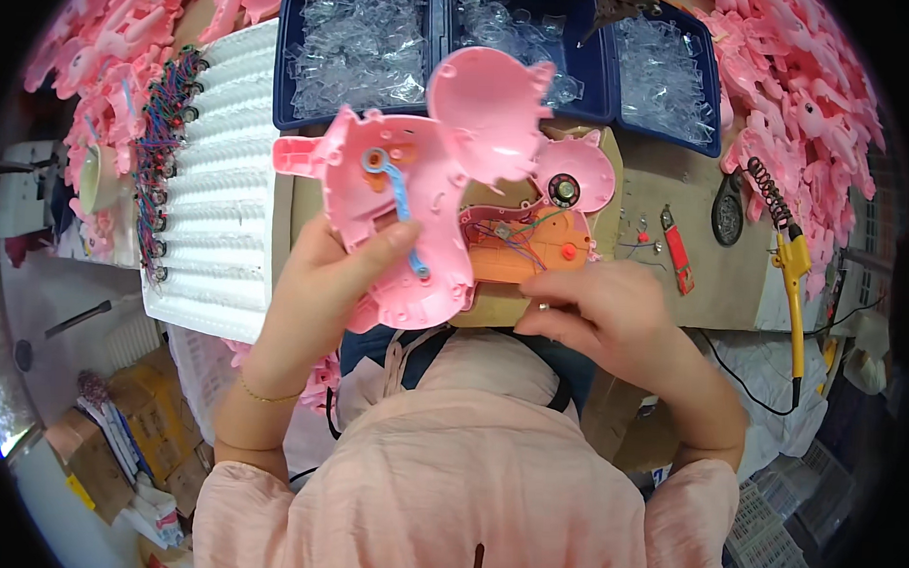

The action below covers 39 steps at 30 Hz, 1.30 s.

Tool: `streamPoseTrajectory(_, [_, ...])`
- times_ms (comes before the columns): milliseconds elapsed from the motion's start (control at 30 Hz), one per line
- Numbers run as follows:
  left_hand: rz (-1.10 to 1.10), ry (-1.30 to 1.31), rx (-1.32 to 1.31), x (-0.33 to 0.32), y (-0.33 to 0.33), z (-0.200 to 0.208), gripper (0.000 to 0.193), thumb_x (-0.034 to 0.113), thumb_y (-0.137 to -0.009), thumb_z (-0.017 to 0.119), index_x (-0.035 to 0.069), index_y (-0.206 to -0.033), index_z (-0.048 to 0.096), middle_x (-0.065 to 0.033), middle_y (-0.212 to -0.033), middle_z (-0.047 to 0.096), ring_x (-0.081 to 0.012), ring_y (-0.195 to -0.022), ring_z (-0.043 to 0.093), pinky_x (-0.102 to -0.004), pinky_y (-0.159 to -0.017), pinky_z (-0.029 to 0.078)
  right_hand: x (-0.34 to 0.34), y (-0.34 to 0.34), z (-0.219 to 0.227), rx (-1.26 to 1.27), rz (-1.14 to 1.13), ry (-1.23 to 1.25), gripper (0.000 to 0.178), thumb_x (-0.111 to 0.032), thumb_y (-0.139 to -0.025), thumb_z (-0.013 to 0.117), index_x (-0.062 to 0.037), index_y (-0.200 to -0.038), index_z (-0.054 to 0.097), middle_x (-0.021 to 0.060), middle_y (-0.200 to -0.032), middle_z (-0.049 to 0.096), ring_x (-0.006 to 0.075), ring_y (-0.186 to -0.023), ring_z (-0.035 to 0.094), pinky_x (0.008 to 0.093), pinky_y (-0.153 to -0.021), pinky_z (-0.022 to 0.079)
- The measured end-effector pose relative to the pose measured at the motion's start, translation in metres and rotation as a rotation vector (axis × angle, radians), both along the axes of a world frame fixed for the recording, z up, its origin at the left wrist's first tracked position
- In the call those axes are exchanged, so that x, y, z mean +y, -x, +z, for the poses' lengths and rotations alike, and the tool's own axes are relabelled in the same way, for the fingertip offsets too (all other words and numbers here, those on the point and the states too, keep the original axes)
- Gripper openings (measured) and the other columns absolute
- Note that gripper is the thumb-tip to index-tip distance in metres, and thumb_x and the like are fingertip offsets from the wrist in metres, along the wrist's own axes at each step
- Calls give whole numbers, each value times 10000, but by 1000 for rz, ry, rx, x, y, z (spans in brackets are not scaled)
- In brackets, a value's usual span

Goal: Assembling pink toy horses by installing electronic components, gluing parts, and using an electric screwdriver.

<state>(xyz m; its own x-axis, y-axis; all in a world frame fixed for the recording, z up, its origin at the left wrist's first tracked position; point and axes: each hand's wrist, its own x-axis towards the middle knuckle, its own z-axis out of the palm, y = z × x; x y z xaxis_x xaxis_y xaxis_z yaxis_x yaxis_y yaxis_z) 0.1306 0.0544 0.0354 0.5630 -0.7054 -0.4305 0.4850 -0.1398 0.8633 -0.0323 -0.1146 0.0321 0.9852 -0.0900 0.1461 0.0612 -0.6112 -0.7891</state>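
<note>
Fingers of the left hand [319,279] clamp one pink plastic toy shell half [407,212], raised over the brown worktop [715,283]. Curled right hand [599,309] fingers touch a second shell half with an orange circuit board [536,242]; their grip is unclear. Three blue trays of clear parts [503,55] sit behind, one yellow soldering iron [794,266] right.

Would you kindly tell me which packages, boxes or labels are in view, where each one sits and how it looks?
Cardboard boxes: lower left on the floor, brown, stacked loosely.
Blue bins: top centre on the bench, dark blue, rectangular, filled with clear plastic parts.
White crate: lower right, lattice-walled.
No screens or signs show.
</note>
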Motion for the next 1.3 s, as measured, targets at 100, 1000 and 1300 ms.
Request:
streamPoseTrajectory(100, [-80, 52, -22, -6, 3, -3, 298, 153, -892, 558, -13, -1133, 501, -53, -993, 599, -88, -856, 582, -242, -732, 477, 3, 3, -8, -28, -29, -41, 287, -143, -674, 729, -47, -928, 638, 48, -709, 604, 201, -631, 576, 306, -560, 441])
streamPoseTrajectory(1000, [-129, -108, -580, -15, 41, -32, 288, 74, -703, 660, -39, -954, 573, -108, -802, 625, -159, -688, 599, -278, -642, 481, 42, -26, 18, -58, -402, 572, 253, -47, -566, 676, -78, -815, 639, 15, -719, 480, 206, -672, 475, 334, -591, 319])
streamPoseTrajectory(1300, [-45, -26, -522, -19, 44, -28, 295, 78, -700, 665, -46, -952, 575, -106, -796, 626, -166, -690, 610, -290, -637, 487, 40, -22, 3, -122, -464, 405, 212, -43, -596, 708, -70, -787, 619, 34, -749, 485, 216, -693, 474, 328, -622, 324])
